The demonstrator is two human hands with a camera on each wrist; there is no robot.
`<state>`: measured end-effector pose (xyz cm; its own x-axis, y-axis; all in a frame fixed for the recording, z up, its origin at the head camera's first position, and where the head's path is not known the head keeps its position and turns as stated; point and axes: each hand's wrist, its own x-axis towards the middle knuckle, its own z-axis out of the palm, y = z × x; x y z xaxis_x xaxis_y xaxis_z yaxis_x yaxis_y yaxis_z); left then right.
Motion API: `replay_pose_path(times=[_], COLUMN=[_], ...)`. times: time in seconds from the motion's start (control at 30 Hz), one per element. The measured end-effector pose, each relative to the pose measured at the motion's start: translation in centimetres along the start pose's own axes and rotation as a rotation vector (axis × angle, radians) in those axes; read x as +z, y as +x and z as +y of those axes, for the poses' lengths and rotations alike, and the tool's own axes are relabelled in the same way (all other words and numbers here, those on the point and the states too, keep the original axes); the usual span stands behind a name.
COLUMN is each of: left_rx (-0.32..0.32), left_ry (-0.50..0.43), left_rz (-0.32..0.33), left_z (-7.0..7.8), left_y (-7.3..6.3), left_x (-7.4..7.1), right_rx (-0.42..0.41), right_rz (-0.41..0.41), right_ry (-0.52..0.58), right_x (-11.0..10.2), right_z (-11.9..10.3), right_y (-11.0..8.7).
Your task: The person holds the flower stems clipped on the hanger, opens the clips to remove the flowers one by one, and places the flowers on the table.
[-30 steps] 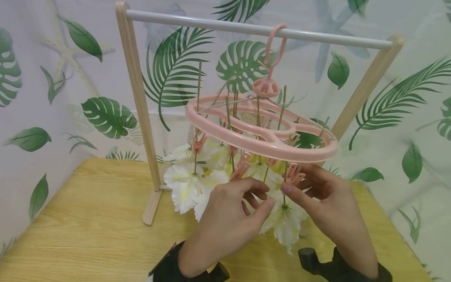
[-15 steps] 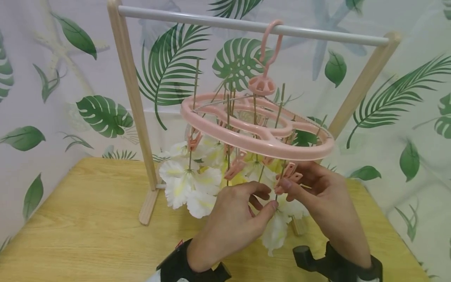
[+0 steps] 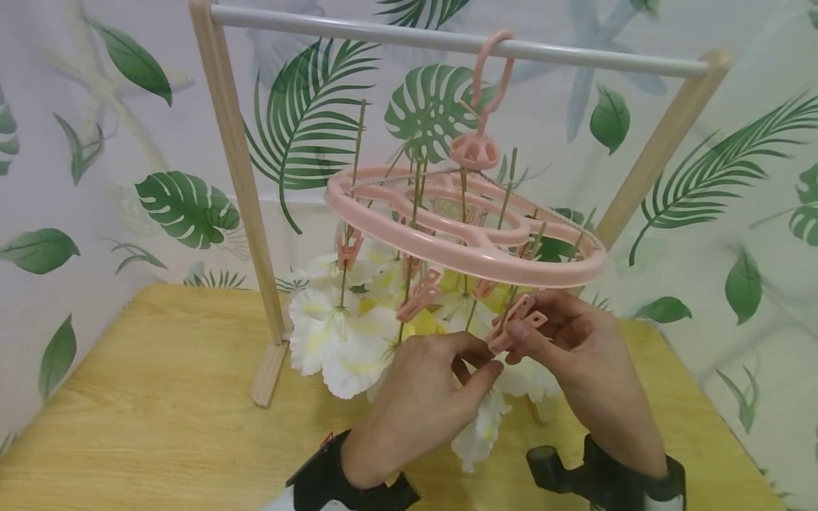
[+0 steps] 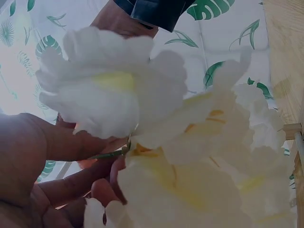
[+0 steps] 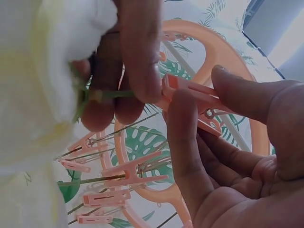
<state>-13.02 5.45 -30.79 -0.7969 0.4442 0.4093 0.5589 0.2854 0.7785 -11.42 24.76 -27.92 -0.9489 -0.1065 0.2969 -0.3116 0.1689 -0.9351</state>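
My left hand pinches the thin green stem of a white artificial flower between thumb and fingers, just behind the bloom. In the right wrist view my right hand grips a pink clothespin between thumb and fingers, its nose right at the left fingertips. The clothespin's two handle ends stick up in the head view. Above both hands hangs a pink round clip hanger, tilted lower at the right. White petals cover much of the left wrist view, hiding part of the left fingers.
A wooden rack with a pale rod stands on the wooden table; the hanger's hook loops over the rod. More white flowers hang head down from other pink clips, their stems poking up through the ring.
The clothespin in my right hand has come down and left to the left fingertips. The flower below has swung left. The left hand stays near the same spot.
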Motion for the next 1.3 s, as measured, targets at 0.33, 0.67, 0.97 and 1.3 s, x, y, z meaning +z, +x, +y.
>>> replay_pose_path(times=[0.33, 0.67, 0.97, 1.3], left_rx=[0.007, 0.011, 0.012, 0.036], left_ry=[0.012, 0.042, 0.03, 0.05], left_rz=[0.013, 0.006, 0.013, 0.028], left_z=[-0.4, -0.3, 0.1, 0.1], left_y=[0.0, -0.1, -0.3, -0.3], left_x=[-0.5, -0.8, -1.0, -1.0], right_rx=[-0.048, -0.061, 0.009, -0.047], right_rz=[-0.035, -0.076, -0.047, -0.033], right_ry=[0.073, 0.044, 0.082, 0.092], right_x=[0.1, -0.6, -1.8, -1.6], right_z=[0.6, 0.7, 0.9, 0.7], right_y=[0.3, 0.3, 0.0, 0.0])
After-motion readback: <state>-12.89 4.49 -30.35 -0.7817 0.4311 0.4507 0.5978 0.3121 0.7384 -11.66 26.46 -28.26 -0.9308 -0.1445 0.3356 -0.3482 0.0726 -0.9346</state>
